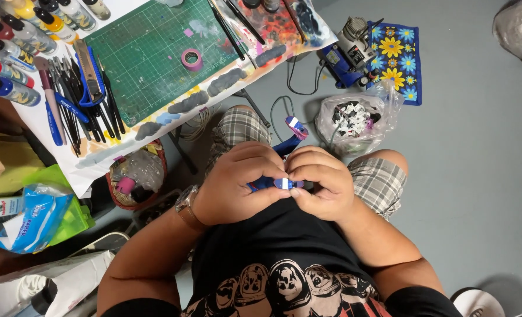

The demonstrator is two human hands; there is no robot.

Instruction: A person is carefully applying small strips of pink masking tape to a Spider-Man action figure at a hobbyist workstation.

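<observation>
A green cutting mat [155,56] is lying on the far table [67,164], with a pink tape roll [192,59] sitting on it. Paint bottles [14,41] are crowding the far left corner, and dark brushes and tools [82,100] are lying beside the mat, a blue utility knife [88,76] among them. A small wastebasket [136,175] is standing under the table edge. At far right, an airbrush compressor [349,53] is resting by a blue flowered cloth [399,58], and a clear plastic bag [355,120] is sitting near them on the grey floor [478,176]. A blue wipes packet [35,220] is lying at near left.
</observation>
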